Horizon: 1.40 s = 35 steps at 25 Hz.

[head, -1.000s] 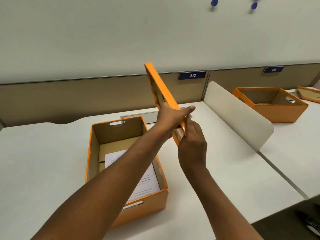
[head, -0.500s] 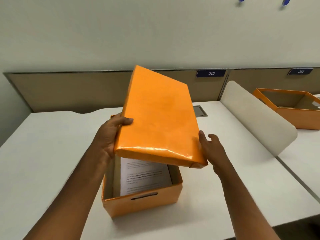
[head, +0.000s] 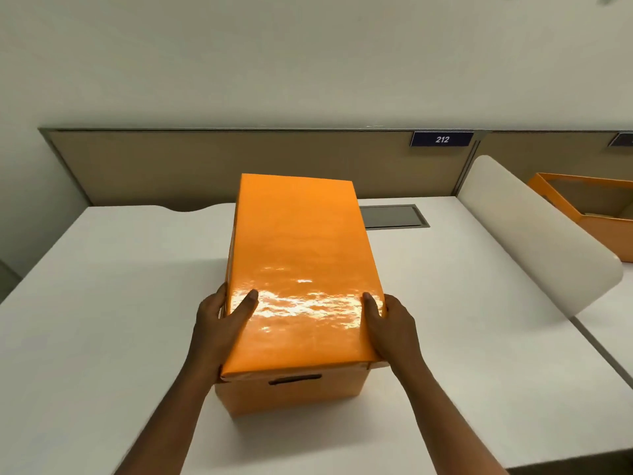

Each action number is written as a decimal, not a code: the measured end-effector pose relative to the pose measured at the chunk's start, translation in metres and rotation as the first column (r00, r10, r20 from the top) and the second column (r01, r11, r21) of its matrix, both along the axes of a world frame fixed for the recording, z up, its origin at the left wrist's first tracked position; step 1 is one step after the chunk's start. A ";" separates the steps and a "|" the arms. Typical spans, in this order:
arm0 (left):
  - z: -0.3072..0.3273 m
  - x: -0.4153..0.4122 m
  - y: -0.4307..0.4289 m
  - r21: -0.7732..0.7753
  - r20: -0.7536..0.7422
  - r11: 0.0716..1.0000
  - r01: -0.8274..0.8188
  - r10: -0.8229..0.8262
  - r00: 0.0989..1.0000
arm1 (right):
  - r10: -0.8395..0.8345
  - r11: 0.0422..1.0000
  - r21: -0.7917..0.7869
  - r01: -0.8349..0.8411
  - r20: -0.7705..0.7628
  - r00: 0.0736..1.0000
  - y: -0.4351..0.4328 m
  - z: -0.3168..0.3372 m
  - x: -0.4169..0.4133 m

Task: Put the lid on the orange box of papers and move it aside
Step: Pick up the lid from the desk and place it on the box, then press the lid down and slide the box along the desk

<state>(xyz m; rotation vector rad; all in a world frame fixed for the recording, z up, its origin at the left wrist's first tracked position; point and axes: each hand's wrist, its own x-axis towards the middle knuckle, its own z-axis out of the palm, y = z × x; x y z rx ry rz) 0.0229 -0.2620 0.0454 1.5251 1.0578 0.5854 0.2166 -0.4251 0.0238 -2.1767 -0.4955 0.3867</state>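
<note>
the lid (head: pixel 301 265) was seen lying flat on top of the orange box (head: pixel 291 395), covering it fully, glossy with glare near the front end. the box was set on the white bench (head: pixel 113 303), roughly centred, long axis running away from the camera, a handle slot (head: pixel 295 379) visible in its near end wall just below the lid rim. the left hand (head: pixel 222 323) was pressed against the lid's left edge near the front corner, thumb laid on the top face, fingers (head: pixel 219 298) wrapped down the side, closed on the lid edge. the right hand (head: pixel 390 323) was placed the same way on the right edge, thumb on top, the rest of the hand curled over the side; its fingers were hidden behind the hand, so exact curl could not be told. papers were not visible, covered by the lid. a beige partition (head: pixel 239 162) was seen behind the bench with a blue tag reading 212 (head: pixel 442 139), a grey cable hatch (head: pixel 394 217) just right of the box's far end, a white divider panel (head: pixel 537 234) at the right, and a second open orange box (head: pixel 592 214) beyond it.
</note>
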 end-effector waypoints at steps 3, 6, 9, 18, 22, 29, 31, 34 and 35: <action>-0.011 -0.010 0.006 -0.139 -0.004 0.990 0.019 -0.019 1.000 | 0.007 1.000 0.001 -0.007 0.023 1.000 0.003 -0.008 -0.008; -0.019 -0.019 0.008 -0.169 -0.014 0.985 0.037 -0.040 0.999 | 0.009 1.000 -0.001 -0.009 0.046 0.999 0.007 -0.017 -0.014; -0.027 -0.022 0.013 -0.192 -0.049 0.980 0.051 -0.061 0.997 | 0.006 1.000 -0.011 -0.005 0.084 0.996 0.009 -0.026 -0.018; -0.053 -0.023 0.021 -0.305 0.000 0.951 0.046 -0.049 0.999 | 0.013 0.997 -0.080 -0.003 0.132 0.991 0.021 -0.040 -0.019; -0.061 -0.021 0.022 -0.313 -0.004 0.950 0.013 -0.015 1.000 | 0.031 0.987 -0.163 -0.007 0.148 0.989 0.027 -0.046 -0.017; -0.047 0.003 0.056 -0.044 -0.084 0.997 -0.070 0.066 0.994 | 0.158 0.942 -0.292 -0.164 -0.045 0.986 0.042 -0.026 0.010; -0.042 0.024 0.081 0.032 -0.066 0.999 -0.039 0.041 0.997 | 0.196 0.943 -0.280 -0.180 0.031 0.980 0.063 -0.019 0.023; -0.048 0.067 0.132 -0.002 -0.085 1.000 -0.005 0.005 0.996 | 0.220 0.942 -0.272 -0.196 0.060 0.974 0.111 -0.025 0.054; -0.047 0.072 0.135 -0.021 -0.078 1.000 -0.006 0.004 0.997 | 0.231 0.942 -0.265 -0.205 0.071 0.970 0.116 -0.024 0.058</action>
